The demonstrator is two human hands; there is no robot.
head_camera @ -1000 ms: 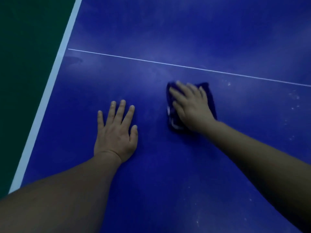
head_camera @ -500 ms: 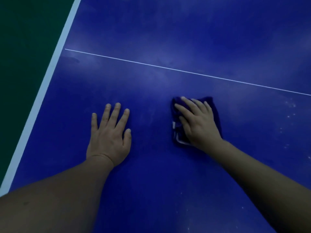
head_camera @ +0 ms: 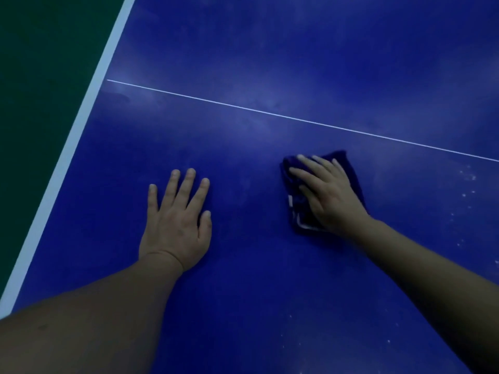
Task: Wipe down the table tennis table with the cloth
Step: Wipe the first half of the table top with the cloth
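The blue table tennis table [head_camera: 256, 306] fills the head view. A folded dark blue cloth [head_camera: 298, 217] with a pale hem lies flat on it, right of centre, just below the thin white centre line [head_camera: 270, 112]. My right hand [head_camera: 328, 195] presses down on the cloth with fingers spread over it, covering most of it. My left hand [head_camera: 176, 220] rests palm-down on the bare table to the left, fingers apart, holding nothing.
The table's white edge stripe [head_camera: 67, 155] runs diagonally along the left, with dark green floor [head_camera: 40, 76] beyond it. White specks of dust [head_camera: 464, 195] dot the surface right of the cloth and near the bottom.
My right hand has slid the cloth toward me and slightly right, away from the centre line. My left hand has stayed flat, shifting a little left in view.
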